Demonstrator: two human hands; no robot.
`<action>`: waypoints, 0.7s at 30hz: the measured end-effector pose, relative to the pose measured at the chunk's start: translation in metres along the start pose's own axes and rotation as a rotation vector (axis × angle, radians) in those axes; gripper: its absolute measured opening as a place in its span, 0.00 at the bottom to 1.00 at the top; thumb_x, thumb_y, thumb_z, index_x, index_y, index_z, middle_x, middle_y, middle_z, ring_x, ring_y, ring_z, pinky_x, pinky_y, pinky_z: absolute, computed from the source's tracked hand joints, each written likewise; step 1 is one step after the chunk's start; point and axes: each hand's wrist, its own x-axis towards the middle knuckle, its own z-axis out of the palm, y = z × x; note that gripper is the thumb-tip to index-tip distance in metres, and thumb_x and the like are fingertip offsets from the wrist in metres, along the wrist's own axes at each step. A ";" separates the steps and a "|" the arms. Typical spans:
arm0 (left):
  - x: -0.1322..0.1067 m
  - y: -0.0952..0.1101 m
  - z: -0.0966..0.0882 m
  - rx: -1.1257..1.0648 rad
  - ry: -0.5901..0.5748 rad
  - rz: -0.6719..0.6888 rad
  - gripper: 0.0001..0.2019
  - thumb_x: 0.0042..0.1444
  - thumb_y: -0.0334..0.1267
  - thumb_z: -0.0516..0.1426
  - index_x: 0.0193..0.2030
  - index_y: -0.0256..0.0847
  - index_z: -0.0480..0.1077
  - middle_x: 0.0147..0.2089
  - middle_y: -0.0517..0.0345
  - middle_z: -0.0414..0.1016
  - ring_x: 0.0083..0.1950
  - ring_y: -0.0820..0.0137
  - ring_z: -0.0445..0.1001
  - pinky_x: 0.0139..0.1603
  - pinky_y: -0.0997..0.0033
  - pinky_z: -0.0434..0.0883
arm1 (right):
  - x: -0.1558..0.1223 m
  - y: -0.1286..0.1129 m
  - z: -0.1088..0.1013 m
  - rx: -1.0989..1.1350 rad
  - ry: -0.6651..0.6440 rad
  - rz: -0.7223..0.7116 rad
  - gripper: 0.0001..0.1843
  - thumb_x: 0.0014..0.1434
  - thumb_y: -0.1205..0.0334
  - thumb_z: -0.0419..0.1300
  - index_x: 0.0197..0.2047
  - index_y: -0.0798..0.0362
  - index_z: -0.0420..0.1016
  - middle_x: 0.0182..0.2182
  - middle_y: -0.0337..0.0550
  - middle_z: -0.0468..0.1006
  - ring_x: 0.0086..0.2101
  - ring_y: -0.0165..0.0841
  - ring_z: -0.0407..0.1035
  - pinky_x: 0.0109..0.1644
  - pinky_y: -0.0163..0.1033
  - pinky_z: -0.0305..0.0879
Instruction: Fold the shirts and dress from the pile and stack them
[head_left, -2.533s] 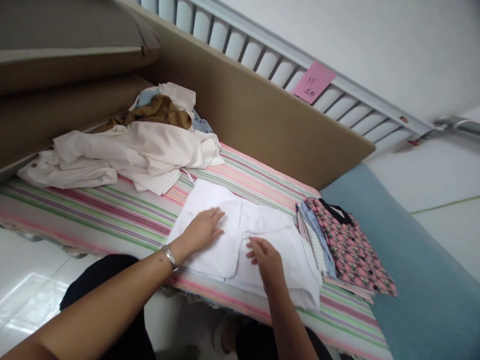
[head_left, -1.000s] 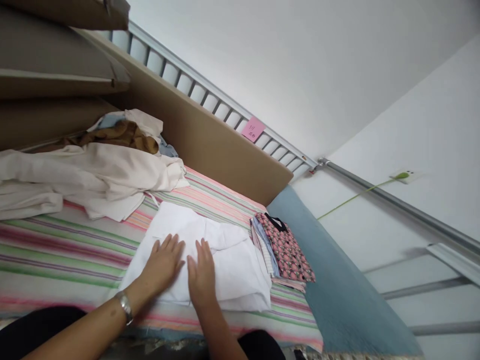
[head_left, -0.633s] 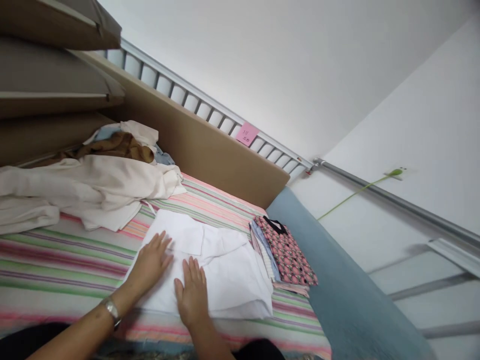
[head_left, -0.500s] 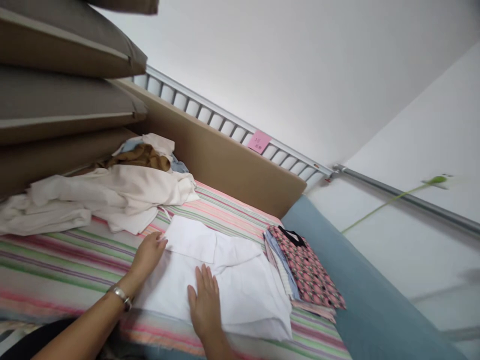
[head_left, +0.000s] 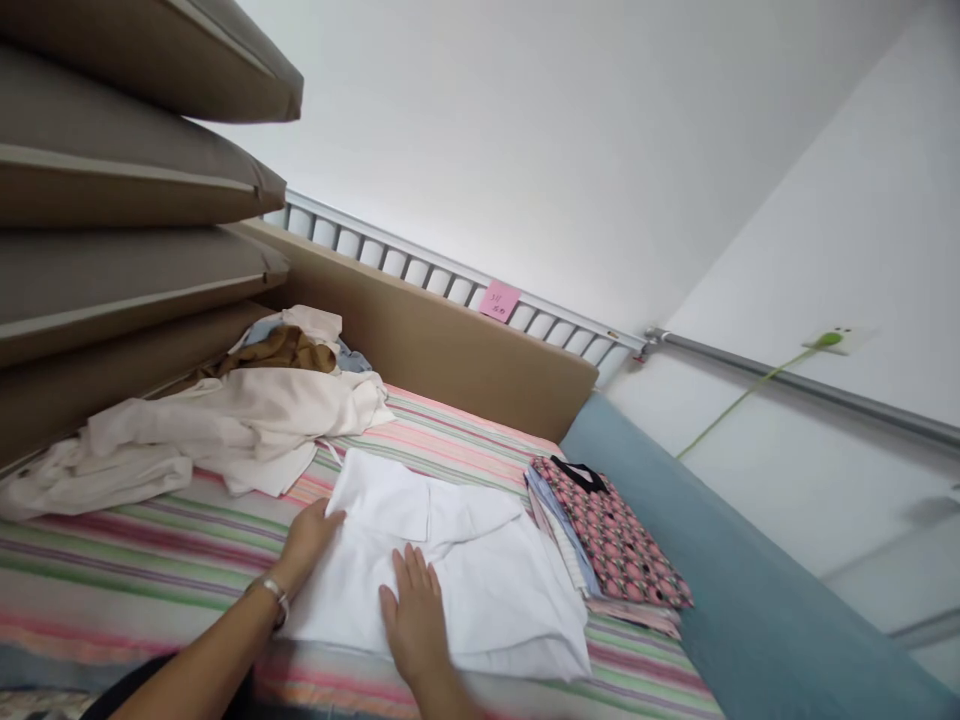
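Observation:
A white garment [head_left: 491, 585] lies spread on the striped bedspread [head_left: 225, 540], with a flap folded over along its far side. My left hand [head_left: 310, 543], with a silver bracelet at its wrist, pinches the garment's left edge between thumb and fingers. My right hand [head_left: 417, 618] rests flat on the middle of the white cloth, fingers stretched out. To the right sits a stack of folded clothes [head_left: 604, 535], topped by a pink patterned piece with a black neckline.
Rumpled cream clothes [head_left: 232, 415] and a brown garment [head_left: 281, 350] lie at the left. Stacked grey-brown cushions [head_left: 135, 180] rise beside them. Behind stand a brown board [head_left: 450, 350] and a metal rail with a pink note [head_left: 499, 300]. A green cord [head_left: 750, 385] runs to a wall socket.
The view has tilted upward, so the scene sits lower and the cushions show more. My left hand now grips the garment's edge more visibly; the right hand stays flat on the cloth.

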 end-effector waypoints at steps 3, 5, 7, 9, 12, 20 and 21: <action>-0.015 -0.008 -0.005 -0.092 0.091 0.056 0.15 0.47 0.45 0.55 0.37 0.37 0.73 0.37 0.51 0.80 0.38 0.60 0.77 0.38 0.69 0.70 | -0.004 -0.004 -0.009 0.030 -0.051 -0.018 0.26 0.63 0.54 0.47 0.63 0.48 0.60 0.64 0.44 0.57 0.64 0.38 0.48 0.67 0.51 0.45; -0.023 -0.017 -0.013 -0.113 0.115 0.066 0.16 0.46 0.47 0.55 0.35 0.37 0.73 0.35 0.51 0.80 0.37 0.59 0.77 0.37 0.68 0.70 | -0.010 -0.011 -0.013 0.035 -0.082 -0.031 0.25 0.63 0.56 0.48 0.62 0.49 0.62 0.63 0.45 0.59 0.63 0.39 0.50 0.66 0.52 0.47; -0.030 -0.027 -0.022 -0.113 0.105 0.035 0.18 0.45 0.49 0.55 0.34 0.36 0.74 0.35 0.50 0.80 0.37 0.58 0.77 0.36 0.67 0.70 | -0.016 -0.024 -0.016 0.037 -0.088 -0.035 0.23 0.63 0.58 0.48 0.59 0.51 0.66 0.61 0.48 0.64 0.62 0.41 0.54 0.65 0.55 0.49; -0.034 -0.035 -0.031 -0.112 0.083 -0.008 0.19 0.45 0.50 0.54 0.35 0.35 0.74 0.35 0.49 0.80 0.36 0.57 0.77 0.35 0.66 0.70 | -0.020 -0.039 -0.016 0.062 -0.052 -0.054 0.21 0.63 0.57 0.47 0.56 0.52 0.69 0.58 0.49 0.67 0.61 0.43 0.56 0.65 0.58 0.48; -0.040 -0.039 -0.039 -0.037 0.054 -0.009 0.18 0.48 0.47 0.53 0.37 0.34 0.73 0.38 0.47 0.80 0.39 0.58 0.77 0.39 0.65 0.70 | -0.013 -0.061 -0.014 0.160 0.041 -0.146 0.22 0.64 0.55 0.46 0.56 0.50 0.69 0.59 0.48 0.66 0.61 0.42 0.55 0.65 0.59 0.47; -0.053 -0.010 -0.035 0.536 0.347 0.393 0.21 0.61 0.44 0.47 0.56 0.35 0.64 0.57 0.41 0.70 0.59 0.57 0.66 0.60 0.56 0.61 | 0.103 -0.026 -0.031 0.484 0.095 0.274 0.20 0.58 0.61 0.49 0.49 0.56 0.73 0.50 0.51 0.75 0.51 0.36 0.67 0.59 0.44 0.58; -0.053 -0.006 -0.028 0.558 0.314 0.484 0.22 0.62 0.45 0.47 0.58 0.36 0.63 0.60 0.43 0.66 0.63 0.58 0.62 0.63 0.56 0.58 | 0.117 -0.016 -0.033 0.477 0.076 0.330 0.19 0.58 0.61 0.49 0.48 0.57 0.73 0.48 0.52 0.75 0.49 0.37 0.68 0.57 0.44 0.59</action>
